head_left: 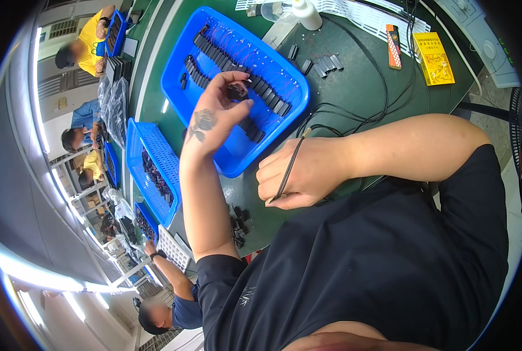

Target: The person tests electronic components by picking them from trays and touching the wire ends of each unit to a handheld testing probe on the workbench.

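Observation:
My left hand (214, 114) is over the blue tray (176, 70), its fingers curled and the thumb set a little apart from the index finger. Something dark shows between those fingers, too small to make out. Rows of small black rectangular parts (214, 52) with thin red wires lie in the tray. Just right of the tray's near corner, my right hand (308, 169) is closed round a thin dark tool with a brass-coloured end, which looks like tweezers (291, 165). The tool's lower end is at the thumb.
Black cables (384, 99) run across the green table behind my right forearm. Loose black parts (328, 64), a white bottle (306, 14), an orange-and-black packet (393, 47) and a yellow box (433, 58) stand beyond. At left are a blue perforated basket (170, 155) and several people at work.

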Demonstrator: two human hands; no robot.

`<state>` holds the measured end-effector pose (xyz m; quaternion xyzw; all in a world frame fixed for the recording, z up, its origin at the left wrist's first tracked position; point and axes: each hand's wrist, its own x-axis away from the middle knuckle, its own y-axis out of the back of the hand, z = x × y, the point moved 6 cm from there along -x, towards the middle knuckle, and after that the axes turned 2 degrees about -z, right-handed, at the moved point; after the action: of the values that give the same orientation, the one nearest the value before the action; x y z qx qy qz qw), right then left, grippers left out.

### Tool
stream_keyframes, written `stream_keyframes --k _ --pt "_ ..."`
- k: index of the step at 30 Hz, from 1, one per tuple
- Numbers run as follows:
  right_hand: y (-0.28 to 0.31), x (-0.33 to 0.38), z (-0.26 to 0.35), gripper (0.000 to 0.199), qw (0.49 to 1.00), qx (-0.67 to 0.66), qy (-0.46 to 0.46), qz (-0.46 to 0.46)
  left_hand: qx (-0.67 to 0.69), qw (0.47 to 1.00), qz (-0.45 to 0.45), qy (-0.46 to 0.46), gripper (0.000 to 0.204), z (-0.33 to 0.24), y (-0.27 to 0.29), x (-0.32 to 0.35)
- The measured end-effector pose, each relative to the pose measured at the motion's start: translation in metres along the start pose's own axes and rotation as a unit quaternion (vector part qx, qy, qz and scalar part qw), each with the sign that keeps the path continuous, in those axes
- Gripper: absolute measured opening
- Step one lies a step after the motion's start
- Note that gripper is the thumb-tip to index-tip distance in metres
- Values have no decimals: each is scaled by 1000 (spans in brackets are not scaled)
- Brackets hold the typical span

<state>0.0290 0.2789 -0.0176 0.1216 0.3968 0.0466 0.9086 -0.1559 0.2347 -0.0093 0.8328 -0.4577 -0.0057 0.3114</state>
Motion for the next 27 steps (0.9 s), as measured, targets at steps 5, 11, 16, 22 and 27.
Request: stream_keyframes --k 5,11,16,22,27 --pt "2 -1 1 13 1000 2 -1 -2 210 977 36 28 47 4 18 -2" --pt "5 -2 2 11 1000 6 -20 2 445 895 29 5 40 16 28 12" --pt "5 -5 -1 8 997 -55 -53 -17 531 847 -14 9 36 29 19 44" --pt "27 -15 -9 6 975 -152 -147 -64 573 814 -96 23 29 36 -6 92" --pt "20 -9 -16 10 943 -218 -213 -132 574 809 -122 35 26 55 -24 138"
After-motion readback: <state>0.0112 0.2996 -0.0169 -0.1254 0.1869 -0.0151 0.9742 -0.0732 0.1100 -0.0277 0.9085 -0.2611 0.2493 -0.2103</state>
